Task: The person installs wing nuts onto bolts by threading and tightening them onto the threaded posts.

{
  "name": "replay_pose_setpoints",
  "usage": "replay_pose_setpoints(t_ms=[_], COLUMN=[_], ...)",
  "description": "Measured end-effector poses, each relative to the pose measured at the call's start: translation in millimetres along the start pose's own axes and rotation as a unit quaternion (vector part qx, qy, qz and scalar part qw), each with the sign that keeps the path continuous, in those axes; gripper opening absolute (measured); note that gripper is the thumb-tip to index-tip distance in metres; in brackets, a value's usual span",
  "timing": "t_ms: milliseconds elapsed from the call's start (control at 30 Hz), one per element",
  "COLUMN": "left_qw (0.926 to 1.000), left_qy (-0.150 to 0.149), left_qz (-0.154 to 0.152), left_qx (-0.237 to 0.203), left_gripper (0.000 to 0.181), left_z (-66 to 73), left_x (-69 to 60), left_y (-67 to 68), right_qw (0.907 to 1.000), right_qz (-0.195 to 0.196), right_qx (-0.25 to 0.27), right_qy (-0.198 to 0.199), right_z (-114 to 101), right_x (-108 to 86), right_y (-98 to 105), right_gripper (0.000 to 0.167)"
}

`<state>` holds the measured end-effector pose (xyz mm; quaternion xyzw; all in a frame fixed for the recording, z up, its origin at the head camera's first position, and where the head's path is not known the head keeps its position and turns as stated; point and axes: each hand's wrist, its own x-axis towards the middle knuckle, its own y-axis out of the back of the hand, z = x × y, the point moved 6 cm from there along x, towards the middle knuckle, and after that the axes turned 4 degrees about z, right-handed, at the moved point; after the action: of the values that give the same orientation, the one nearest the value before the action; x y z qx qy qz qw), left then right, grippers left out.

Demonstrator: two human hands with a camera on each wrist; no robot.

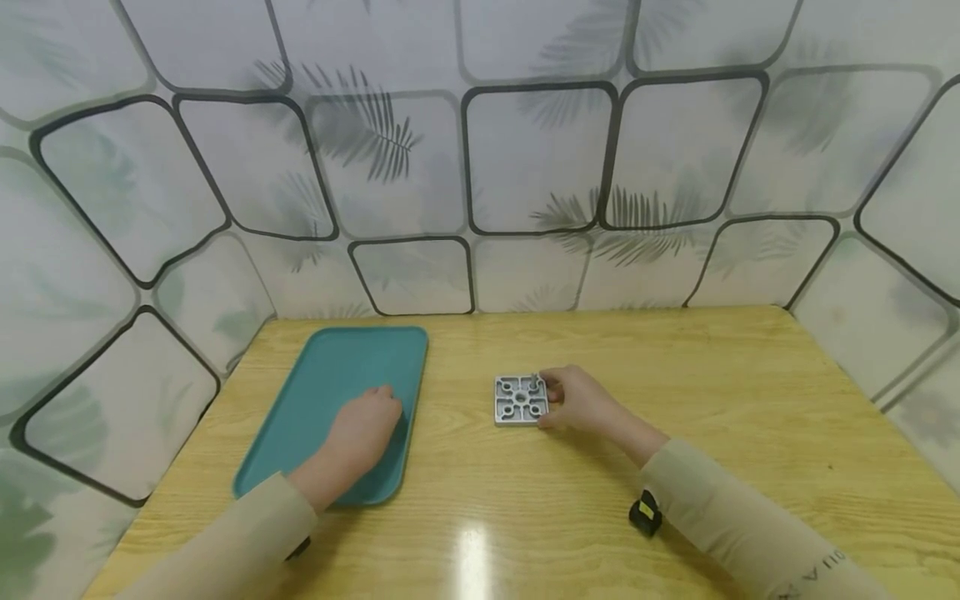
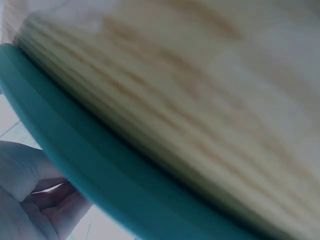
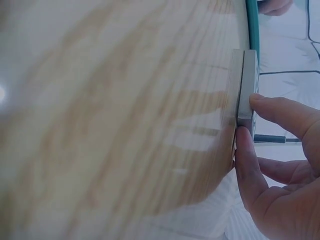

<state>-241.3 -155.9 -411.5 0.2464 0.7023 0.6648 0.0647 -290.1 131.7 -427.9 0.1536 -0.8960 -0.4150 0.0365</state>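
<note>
On the table lies a square grey metal plate (image 1: 520, 399) with ribs and round holes on its upper face. My right hand (image 1: 583, 403) grips its right edge, with thumb and fingers spread along that side. A threaded bolt (image 3: 270, 138) stands up from the plate close to these fingers. Over the right half of a teal tray (image 1: 315, 417) is my left hand (image 1: 365, 427), its fingers bent downward. In the left wrist view the tray's rim hides the fingertips of the left hand (image 2: 42, 200), so whether they pinch anything small does not show.
The wooden table (image 1: 465, 475) carries the tray on the left and the plate near the middle. Behind it hangs a patterned cloth or wall covering (image 1: 536, 158). A black strap piece (image 1: 645, 513) sits under the right sleeve.
</note>
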Motion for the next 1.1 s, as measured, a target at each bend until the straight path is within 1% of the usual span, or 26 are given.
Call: replay_pose_setpoints(t_ms=[267,367,500,600,700,833,867,933,967,1000,1067,1100], left_qw=[0.9998,0.9993,0.9974,0.9932,0.9846,0.9686,0.9625,0.947,0.9366,0.9246,0.8964,0.88], left_qy=[0.008,0.021,0.048,0.074,0.104,0.143,0.153,0.174,0.186,0.198,0.222,0.235], left_qz=[0.0,0.003,0.006,-0.001,-0.008,-0.018,-0.024,-0.036,-0.044,-0.052,-0.067,-0.073], left_qx=[-0.017,-0.031,-0.054,-0.09,-0.14,-0.203,-0.223,-0.267,-0.294,-0.321,-0.378,-0.407], left_gripper=[0.019,0.022,0.023,0.017,0.011,0.01,0.011,0.013,0.014,0.016,0.019,0.02], left_z=[-2.8,-6.4,-14.2,-21.9,-30.1,-42.7,-45.8,-52.4,-54.9,-57.0,-59.8,-60.9], left_x=[3.1,4.4,6.9,7.9,8.0,9.7,10.1,10.9,10.8,10.5,9.8,9.2], left_y=[4.2,3.6,0.3,-2.4,-1.2,-0.8,-1.7,-6.1,-8.3,-10.4,-14.4,-16.5], right_qw=[1.0,1.0,1.0,1.0,1.0,1.0,0.9999,0.9999,0.9999,0.9999,0.9999,0.9999], right_qz=[0.0,-0.001,0.0,0.0,-0.001,-0.002,-0.003,-0.003,-0.004,-0.004,-0.003,-0.003], right_qx=[0.003,0.006,0.01,0.008,0.005,0.009,0.011,0.016,0.016,0.017,0.015,0.014], right_qy=[0.006,0.005,0.0,0.0,0.003,0.003,0.003,-0.001,-0.001,0.0,0.0,0.0], right_z=[0,1,2,2,1,1,1,1,1,0,0,0], right_x=[0.0,0.1,0.1,-0.1,0.0,0.2,0.1,0.0,0.0,-0.1,-0.3,-0.2], right_y=[0,-1,-2,-2,-1,-1,-1,-1,0,0,0,0], right_gripper=[0.082,0.083,0.084,0.083,0.083,0.083,0.083,0.083,0.083,0.083,0.083,0.083])
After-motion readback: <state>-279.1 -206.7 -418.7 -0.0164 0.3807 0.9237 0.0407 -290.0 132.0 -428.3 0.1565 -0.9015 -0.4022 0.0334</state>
